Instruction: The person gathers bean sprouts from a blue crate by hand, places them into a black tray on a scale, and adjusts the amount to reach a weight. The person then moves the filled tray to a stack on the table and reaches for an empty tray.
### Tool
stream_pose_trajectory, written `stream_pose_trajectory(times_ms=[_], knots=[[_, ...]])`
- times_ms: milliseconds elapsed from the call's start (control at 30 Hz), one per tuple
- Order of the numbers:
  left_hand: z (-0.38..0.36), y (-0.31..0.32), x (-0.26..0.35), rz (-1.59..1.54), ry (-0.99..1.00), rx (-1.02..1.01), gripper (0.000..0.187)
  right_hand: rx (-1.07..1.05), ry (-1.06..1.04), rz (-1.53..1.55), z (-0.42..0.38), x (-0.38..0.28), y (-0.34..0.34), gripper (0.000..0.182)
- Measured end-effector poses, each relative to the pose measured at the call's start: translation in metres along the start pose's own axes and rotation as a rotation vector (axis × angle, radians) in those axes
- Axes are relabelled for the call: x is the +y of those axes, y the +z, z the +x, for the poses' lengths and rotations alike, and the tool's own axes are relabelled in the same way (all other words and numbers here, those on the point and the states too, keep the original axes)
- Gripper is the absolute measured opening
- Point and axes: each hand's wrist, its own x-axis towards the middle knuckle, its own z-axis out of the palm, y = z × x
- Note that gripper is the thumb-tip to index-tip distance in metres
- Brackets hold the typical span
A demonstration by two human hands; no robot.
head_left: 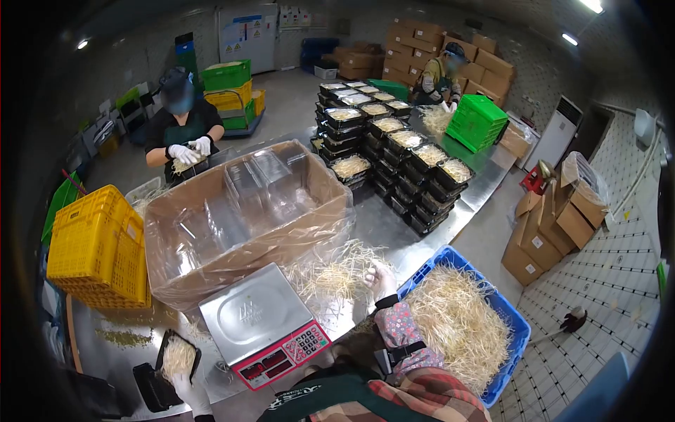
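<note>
My left hand (191, 394), in a white glove, grips the near edge of a black tray (169, 339) filled with pale bean sprouts (178, 357). This tray is tilted and overlaps another black tray (148, 388). To its right stands a red-and-silver weighing scale (255, 316) with a bare platform. My gloved right hand (381, 278) is over the table, beside a loose pile of bean sprouts (330, 274). Its fingers are curled together; whether strands are between them I cannot make out. Close to my right forearm sits a blue crate (519, 330) heaped with bean sprouts.
A large carton (232, 264) lined with plastic holds clear plastic containers. Stacked black trays of sprouts (408, 158) stand beyond it. Yellow crates (95, 243) are at left, a green crate (478, 123) at far right. Two co-workers (184, 119) (439, 77) handle sprouts across the table.
</note>
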Motion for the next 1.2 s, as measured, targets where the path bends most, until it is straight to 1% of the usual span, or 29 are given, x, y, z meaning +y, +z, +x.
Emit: stream_pose_trajectory(times_ms=[33,100,133,167,200,267,333,367,400,433,467,500,533,600,633,667,700,733,800,833,867,900,933,1000,1033,1067,1100,1133,1200], knots=[[0.022,-0.01,0.033,-0.02,0.054,-0.017,0.017,0.014,-0.013,-0.031,-0.005,0.0,0.002,0.025],[0.051,-0.013,0.076,-0.127,0.18,-0.074,0.021,-0.017,-0.017,-0.079,-0.02,-0.004,0.02,0.025],[0.064,-0.011,0.101,-0.121,0.219,-0.123,0.023,-0.049,-0.03,-0.123,-0.024,-0.004,0.029,0.025],[0.067,0.01,0.111,-0.275,0.235,-0.123,0.024,-0.114,-0.049,-0.136,-0.024,0.0,0.035,0.026],[0.072,0.027,0.127,-0.283,0.299,-0.129,0.022,-0.125,-0.039,-0.139,-0.026,0.001,0.04,0.026],[0.082,0.06,0.161,-0.347,0.41,-0.152,0.022,-0.229,-0.027,-0.223,-0.03,0.006,0.059,0.027],[0.082,0.096,0.179,-0.344,0.434,-0.226,0.019,-0.324,-0.011,-0.268,-0.031,0.007,0.068,0.025],[0.08,0.113,0.181,-0.254,0.47,-0.285,0.019,-0.305,-0.029,-0.334,-0.038,0.004,0.075,0.026],[0.082,0.117,0.187,-0.245,0.436,-0.319,0.02,-0.324,-0.072,-0.395,-0.046,-0.003,0.08,0.027],[0.085,0.119,0.191,-0.227,0.416,-0.313,0.025,-0.355,-0.087,-0.423,-0.044,-0.005,0.075,0.028],[0.094,0.101,0.2,-0.226,0.387,-0.347,0.034,-0.384,-0.084,-0.41,-0.043,-0.009,0.069,0.027],[0.101,0.08,0.203,-0.284,0.393,-0.356,0.04,-0.403,-0.098,-0.399,-0.042,-0.013,0.064,0.025],[0.109,0.065,0.203,-0.344,0.405,-0.359,0.048,-0.363,-0.092,-0.408,-0.045,-0.021,0.062,0.024],[0.121,0.046,0.183,-0.429,0.38,-0.316,0.054,-0.306,-0.111,-0.431,-0.028,-0.026,0.043,0.026],[0.123,0.038,0.171,-0.536,0.228,-0.341,0.058,-0.294,-0.107,-0.404,-0.013,-0.025,0.029,0.025],[0.129,0.034,0.154,-0.563,0.16,-0.307,0.063,-0.299,-0.116,-0.39,-0.009,-0.029,0.026,0.025],[0.137,0.028,0.14,-0.593,0.092,-0.271,0.068,-0.295,-0.181,-0.423,-0.001,-0.028,0.023,0.026],[0.141,0.021,0.13,-0.538,0.046,-0.207,0.072,-0.291,-0.242,-0.458,0.006,-0.023,0.02,0.028],[0.151,0.02,0.122,-0.455,-0.002,-0.246,0.081,-0.337,-0.311,-0.622,-0.012,-0.025,0.057,0.035],[0.153,0.022,0.126,-0.447,-0.006,-0.313,0.087,-0.42,-0.293,-0.661,-0.013,-0.017,0.07,0.039],[0.154,0.035,0.127,-0.376,0.059,-0.391,0.091,-0.496,-0.347,-0.719,-0.028,-0.01,0.096,0.042],[0.153,0.043,0.14,-0.549,0.024,-0.455,0.095,-0.555,-0.379,-0.77,-0.045,-0.001,0.122,0.044],[0.151,0.073,0.141,-0.615,0.114,-0.49,0.095,-0.677,-0.469,-0.841,-0.046,0.018,0.135,0.046],[0.157,0.082,0.167,-0.422,0.26,-0.578,0.094,-0.893,-0.508,-0.897,-0.082,0.035,0.175,0.052],[0.158,0.091,0.173,-0.381,0.283,-0.651,0.091,-1.0,-0.479,-0.804,-0.095,0.049,0.187,0.054],[0.159,0.102,0.176,-0.343,0.31,-0.724,0.088,-1.075,-0.637,-0.883,-0.097,0.059,0.193,0.055],[0.158,0.113,0.175,-0.257,0.31,-0.737,0.082,-1.128,-0.721,-0.98,-0.11,0.047,0.203,0.056],[0.157,0.124,0.174,-0.212,0.353,-0.621,0.077,-1.136,-0.775,-0.914,-0.106,0.048,0.201,0.056],[0.158,0.125,0.179,-0.186,0.333,-0.663,0.077,-1.017,-0.699,-0.826,-0.089,0.031,0.188,0.054]])
